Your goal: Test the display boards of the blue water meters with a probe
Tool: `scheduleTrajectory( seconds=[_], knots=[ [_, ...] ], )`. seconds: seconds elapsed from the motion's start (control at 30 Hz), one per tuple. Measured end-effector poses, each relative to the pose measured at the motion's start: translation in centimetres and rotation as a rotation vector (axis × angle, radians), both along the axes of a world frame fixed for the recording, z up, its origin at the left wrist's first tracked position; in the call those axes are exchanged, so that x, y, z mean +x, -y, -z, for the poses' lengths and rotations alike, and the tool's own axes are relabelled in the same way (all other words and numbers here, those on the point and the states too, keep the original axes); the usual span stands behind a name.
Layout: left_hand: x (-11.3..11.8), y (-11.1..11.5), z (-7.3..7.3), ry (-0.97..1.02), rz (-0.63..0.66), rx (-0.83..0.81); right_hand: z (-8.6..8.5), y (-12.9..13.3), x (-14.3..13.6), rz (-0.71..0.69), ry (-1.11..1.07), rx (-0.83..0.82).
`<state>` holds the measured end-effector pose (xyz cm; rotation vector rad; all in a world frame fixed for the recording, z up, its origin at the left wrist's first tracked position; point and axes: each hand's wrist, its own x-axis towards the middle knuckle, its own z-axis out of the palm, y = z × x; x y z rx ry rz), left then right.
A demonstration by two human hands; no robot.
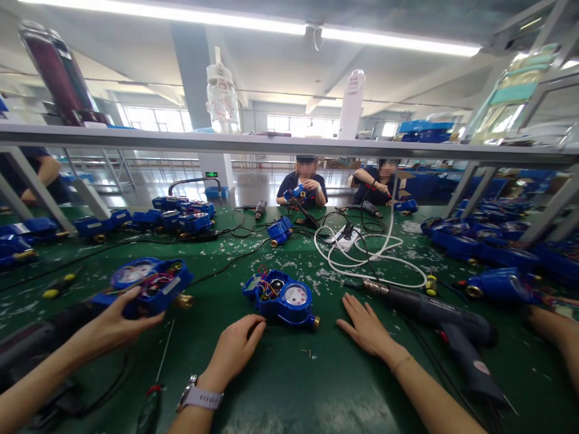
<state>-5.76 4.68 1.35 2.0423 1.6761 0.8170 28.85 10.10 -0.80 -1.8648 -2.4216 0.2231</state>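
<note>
A blue meter (296,296) with a round white dial, a brass fitting and exposed wires lies on the green table in front of me. My left hand (236,348), with a watch at the wrist, rests just left of the meter's lower edge. Its fingers are curled in and nothing shows in them. To the right of the meter, my right hand (368,328) lies flat, fingers spread, holding nothing. Small metal pins (309,353) lie between my hands. Beyond my right hand is a heat gun (434,313), its metal nozzle pointing left.
At left, another person's hand (120,322) holds a blue meter (156,283), near a screwdriver (151,410). Another hand (554,328) is at the right edge. White cable (362,265), a power strip (346,237) and more meters (194,220) lie farther back, below a shelf (280,143).
</note>
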Motion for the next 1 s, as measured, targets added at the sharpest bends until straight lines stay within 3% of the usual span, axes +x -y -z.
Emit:
scheduleTrajectory(
  seconds=[0.1, 0.23, 0.37, 0.47, 0.6, 0.77, 1.0],
  knots=[
    [-0.2, -0.1, 0.0, 0.015, -0.012, 0.020, -0.2, 2.0, 0.8, 0.043, -0.001, 0.018],
    [-0.2, -0.1, 0.0, 0.033, -0.004, 0.038, 0.8, 8.1, 2.2, 0.016, -0.002, -0.013],
    [0.1, 0.0, 0.1, 0.048, 0.015, 0.066, 2.6, 13.5, 3.0, -0.210, -0.062, -0.110],
    [0.3, 0.1, 0.2, 0.059, 0.037, 0.095, 3.1, 14.7, 2.9, -0.263, -0.043, -0.228],
    [0.5, 0.3, 0.5, 0.070, 0.049, 0.110, 2.0, 13.1, 2.4, -0.183, -0.039, -0.186],
    [0.9, 0.2, 0.6, 0.098, 0.045, 0.119, 0.8, 8.7, 2.2, -0.177, -0.099, -0.100],
    [1.2, 0.1, 0.9, 0.140, 0.054, 0.182, 2.0, 1.2, 1.1, -0.108, -0.176, 0.117]
  ],
)
